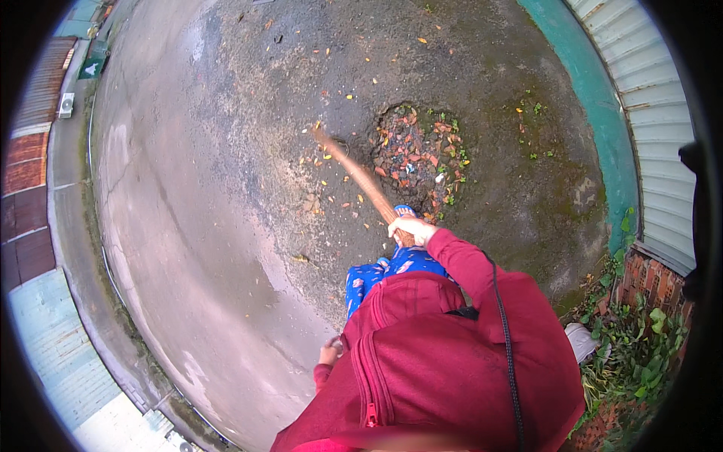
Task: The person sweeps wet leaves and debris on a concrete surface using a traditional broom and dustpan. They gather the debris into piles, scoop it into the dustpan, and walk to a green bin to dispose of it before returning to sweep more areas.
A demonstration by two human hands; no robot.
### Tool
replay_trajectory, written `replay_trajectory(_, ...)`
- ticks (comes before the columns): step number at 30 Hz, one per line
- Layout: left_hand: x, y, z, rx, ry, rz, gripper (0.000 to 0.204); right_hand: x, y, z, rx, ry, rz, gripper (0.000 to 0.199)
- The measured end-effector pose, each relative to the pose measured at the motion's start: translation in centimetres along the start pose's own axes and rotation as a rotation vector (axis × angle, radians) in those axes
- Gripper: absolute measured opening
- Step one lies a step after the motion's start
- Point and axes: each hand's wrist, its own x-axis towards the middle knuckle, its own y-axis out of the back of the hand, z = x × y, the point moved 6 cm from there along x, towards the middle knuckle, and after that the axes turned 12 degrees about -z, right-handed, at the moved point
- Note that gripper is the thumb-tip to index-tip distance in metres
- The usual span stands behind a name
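My right hand point(410, 227) is closed round the thick end of a long brown stick broom point(361, 178). The broom slants forward and left, its narrow tip blurred near the ground by some yellow leaves. My left hand point(330, 352) hangs low beside the dark red jacket point(467, 361), away from the broom. It shows small and partly covered, so its finger posture is unclear. Just beyond my right hand, a foot in a blue sandal point(404, 211) stands close to a broken hollow point(410, 151) in the paving, filled with rubble, fallen leaves and small green weeds.
Stained grey paving point(188, 248) stretches ahead and left, with scattered leaves. A pale corrugated metal wall point(648, 113) with a green strip point(602, 128) at its foot runs along the right. Leafy plants point(640, 361) grow by bricks at the lower right. Metal roofs point(60, 339) line the left.
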Motion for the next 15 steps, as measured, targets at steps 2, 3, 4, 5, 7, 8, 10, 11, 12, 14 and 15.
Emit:
replay_trajectory(2, 1.4, 3.2, 3.1, -0.203, -0.059, 0.064, 0.046, -2.9, -1.8, -2.0, 0.079, 0.002, -0.112, 0.009)
replay_trajectory(3, 2.0, 4.9, 4.4, -0.342, -0.059, 0.104, 0.046, -4.3, -2.6, -2.5, 0.047, -0.026, -0.146, 0.009)
replay_trajectory(4, 2.6, 6.7, 6.3, -0.344, -0.151, 0.148, 0.046, -5.7, -3.0, -2.8, 0.113, -0.045, -0.172, 0.009)
replay_trajectory(5, 3.1, 8.4, 8.0, -0.349, -0.223, 0.189, 0.045, -7.1, -4.1, -2.9, 0.192, -0.036, -0.318, 0.010)
replay_trajectory(7, 3.8, 11.0, 11.3, -0.311, -0.378, 0.234, 0.044, -9.4, -3.6, -2.8, 0.334, -0.019, -0.279, 0.009)
replay_trajectory(8, 4.2, 11.9, 12.7, -0.320, -0.440, 0.238, 0.043, -10.6, -2.5, -3.5, 0.227, 0.163, -0.192, 0.009)
replay_trajectory(10, 4.7, 12.6, 14.4, -0.176, -0.404, 0.230, 0.041, -13.2, 0.3, -4.0, 0.151, 0.330, -0.011, 0.014)
replay_trajectory(11, 4.7, 12.9, 15.2, -0.137, -0.452, 0.264, 0.040, -14.6, 1.5, -4.6, 0.188, 0.430, -0.021, 0.018)
replay_trajectory(12, 4.5, 12.6, 15.4, 0.011, -0.453, 0.287, 0.040, -16.0, 2.8, -5.0, 0.230, 0.491, -0.030, 0.019)
replay_trajectory(14, 5.3, 11.5, 14.5, 0.115, -0.403, 0.280, 0.039, -18.3, 5.8, -6.6, 0.259, 0.553, -0.021, 0.012)
replay_trajectory(15, 6.5, 10.7, 13.0, 0.085, -0.279, 0.243, 0.038, -19.1, 7.3, -7.4, 0.397, 0.541, -0.023, 0.012)
